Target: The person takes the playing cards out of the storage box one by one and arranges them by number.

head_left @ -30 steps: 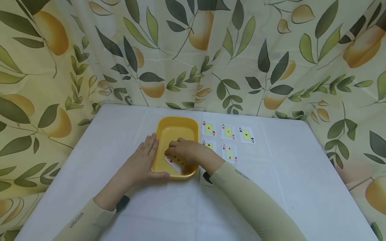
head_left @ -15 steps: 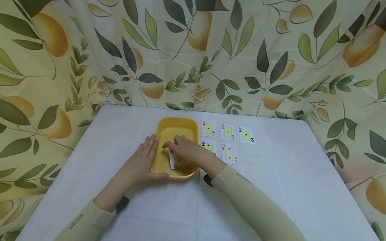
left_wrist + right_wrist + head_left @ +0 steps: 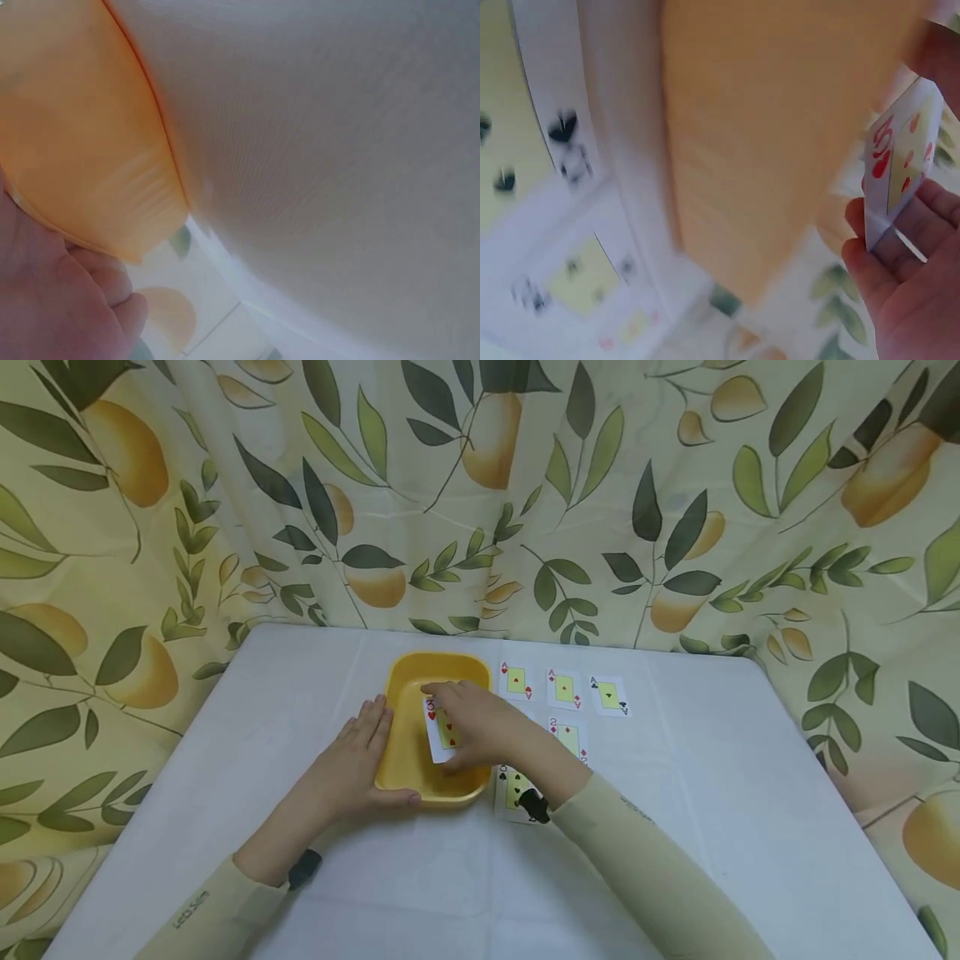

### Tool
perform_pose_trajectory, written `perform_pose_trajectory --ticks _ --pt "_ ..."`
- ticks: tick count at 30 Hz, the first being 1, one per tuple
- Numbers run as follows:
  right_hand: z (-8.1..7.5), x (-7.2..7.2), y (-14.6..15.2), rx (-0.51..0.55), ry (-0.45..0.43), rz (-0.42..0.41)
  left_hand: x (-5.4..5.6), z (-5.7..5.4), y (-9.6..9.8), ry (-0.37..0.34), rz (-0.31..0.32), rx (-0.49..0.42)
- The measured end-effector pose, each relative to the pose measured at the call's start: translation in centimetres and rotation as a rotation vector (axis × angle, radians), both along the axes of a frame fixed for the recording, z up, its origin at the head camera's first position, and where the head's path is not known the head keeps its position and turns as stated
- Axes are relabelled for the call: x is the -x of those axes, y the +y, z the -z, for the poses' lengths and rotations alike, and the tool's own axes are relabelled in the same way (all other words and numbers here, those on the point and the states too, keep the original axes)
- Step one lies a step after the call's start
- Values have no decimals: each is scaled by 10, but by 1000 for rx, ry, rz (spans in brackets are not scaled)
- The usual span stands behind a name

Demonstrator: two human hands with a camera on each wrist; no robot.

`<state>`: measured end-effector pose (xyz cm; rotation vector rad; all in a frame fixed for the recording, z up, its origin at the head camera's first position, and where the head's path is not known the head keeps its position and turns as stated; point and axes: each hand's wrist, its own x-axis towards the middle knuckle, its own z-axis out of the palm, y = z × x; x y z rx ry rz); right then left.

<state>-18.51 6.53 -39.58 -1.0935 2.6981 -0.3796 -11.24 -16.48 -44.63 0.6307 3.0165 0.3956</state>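
My right hand [image 3: 487, 722] pinches a playing card with red hearts [image 3: 437, 731], apparently the three, above the yellow tray [image 3: 395, 777]. In the right wrist view the card [image 3: 900, 161] stands between thumb and fingers, its face partly visible. My left hand [image 3: 348, 764] rests against the tray's left side with fingers extended; its thumb lies along the near edge. The left wrist view shows that hand [image 3: 64, 300] touching the tray's wall [image 3: 90, 127]. Any cards under the right hand are hidden.
Right of the tray lie the ace of hearts [image 3: 516, 681], ace of diamonds [image 3: 563, 689] and a black ace [image 3: 609, 696]. Below are the two of diamonds [image 3: 567, 737] and a spade card [image 3: 513, 789], partly behind the right wrist. A patterned curtain [image 3: 480, 502] hangs behind the white table [image 3: 697, 827].
The right hand has picked the heart card up from the tray's bottom, raised it and shifted slightly right. The spade card shows more now. The left hand has stayed at the tray.
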Motion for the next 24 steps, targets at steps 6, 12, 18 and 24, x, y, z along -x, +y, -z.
perform_pose_trajectory --ticks 6,12,18,24 --pt "-21 -12 32 -10 15 69 2 1 1 -12 -3 4" --pt "-12 -24 72 -90 27 142 5 4 -2 -4 -12 17" --pt "8 -33 104 -158 -4 198 4 6 -7 -17 -33 17" --pt "24 -40 123 -165 -27 229 2 4 -7 -29 -32 37"
